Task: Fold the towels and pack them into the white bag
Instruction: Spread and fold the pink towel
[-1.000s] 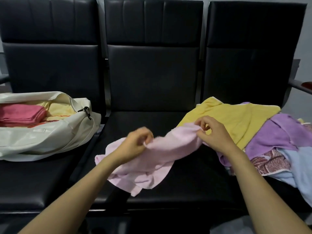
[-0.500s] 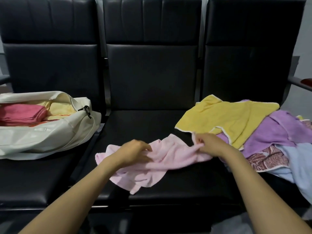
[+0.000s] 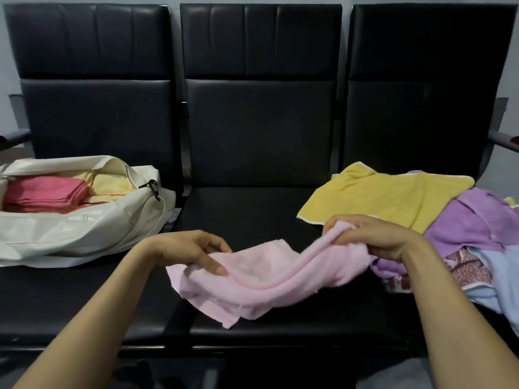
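A crumpled light pink towel (image 3: 269,276) stretches across the middle black seat. My left hand (image 3: 191,248) pinches its left end between thumb and fingers. At the right end, my right hand (image 3: 373,237) grips a bunched edge and holds it a little above the seat. The white bag (image 3: 84,234) lies open on the left seat, with a folded dark pink towel (image 3: 45,192) and a pale yellow one (image 3: 112,186) inside. Unfolded towels are piled on the right seat: a yellow towel (image 3: 387,200), a purple towel (image 3: 471,223), a patterned one (image 3: 469,268) and a light blue one (image 3: 497,279).
Three black padded seats (image 3: 252,214) stand in a row with tall backrests (image 3: 258,108). Armrests stick out at the far left (image 3: 14,136) and far right (image 3: 502,140). The bag's black clip (image 3: 150,185) hangs at its opening.
My hands have drawn apart, stretching the pink towel sideways. The right hand has lifted its end slightly; the left has shifted along the left edge.
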Motion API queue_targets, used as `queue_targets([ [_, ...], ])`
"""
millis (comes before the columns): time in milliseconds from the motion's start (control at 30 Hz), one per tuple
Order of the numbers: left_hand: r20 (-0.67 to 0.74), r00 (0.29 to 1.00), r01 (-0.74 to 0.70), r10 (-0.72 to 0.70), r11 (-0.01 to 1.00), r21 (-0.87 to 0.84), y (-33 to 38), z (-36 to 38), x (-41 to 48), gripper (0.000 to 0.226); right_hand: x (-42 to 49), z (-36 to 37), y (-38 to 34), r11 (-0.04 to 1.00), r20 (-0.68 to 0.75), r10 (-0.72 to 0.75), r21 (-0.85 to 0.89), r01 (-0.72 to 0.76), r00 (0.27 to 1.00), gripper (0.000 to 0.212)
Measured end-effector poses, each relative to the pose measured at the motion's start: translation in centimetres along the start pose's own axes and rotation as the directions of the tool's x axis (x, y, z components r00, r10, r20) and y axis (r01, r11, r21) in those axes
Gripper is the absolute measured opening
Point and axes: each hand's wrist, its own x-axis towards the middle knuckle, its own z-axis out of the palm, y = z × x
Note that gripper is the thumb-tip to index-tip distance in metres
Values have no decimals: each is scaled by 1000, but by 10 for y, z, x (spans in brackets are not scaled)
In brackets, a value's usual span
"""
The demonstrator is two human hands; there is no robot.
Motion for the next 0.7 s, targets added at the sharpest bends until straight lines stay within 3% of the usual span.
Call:
queue_targets([
  [33,-52,999,-1,0,1000,-11,-3,-2,4,32,3,2,0,996,12,65,-56,-64,998,32],
  [67,-191,981,-31,23,999,-39,-6,-4,11,31,10,8,-1,993,-21,99,-63,-100,995,30],
  [100,-383,923,-97,43,988,-121,-6,-5,18,33,18,15,-3,996,-115,83,-1,-84,990,21],
  [133,-579,814,-202,31,951,-232,-5,-7,26,37,27,22,-7,994,-267,38,105,-10,963,15],
  [200,-805,593,-434,-24,832,-345,4,-12,35,58,42,30,-17,938,-585,-71,236,253,808,44],
  [267,-863,505,-447,3,857,-258,10,-14,37,84,48,33,-23,894,-642,-141,245,376,753,76],
  [300,-860,509,-386,36,902,-191,10,-13,38,86,50,37,-25,917,-611,-156,203,344,776,78],
  [367,-821,569,-189,48,979,-74,3,-7,39,71,56,45,-21,985,-479,-132,39,171,868,64],
  [467,-748,662,108,46,982,156,-18,5,44,43,67,59,-7,955,-292,-70,-296,-21,954,43],
  [567,-722,688,177,80,946,273,-29,9,39,25,71,72,1,857,-155,-55,-515,-33,986,37],
  [700,-770,629,242,106,914,324,-33,9,24,10,70,102,7,786,65,-31,-615,64,997,31],
])
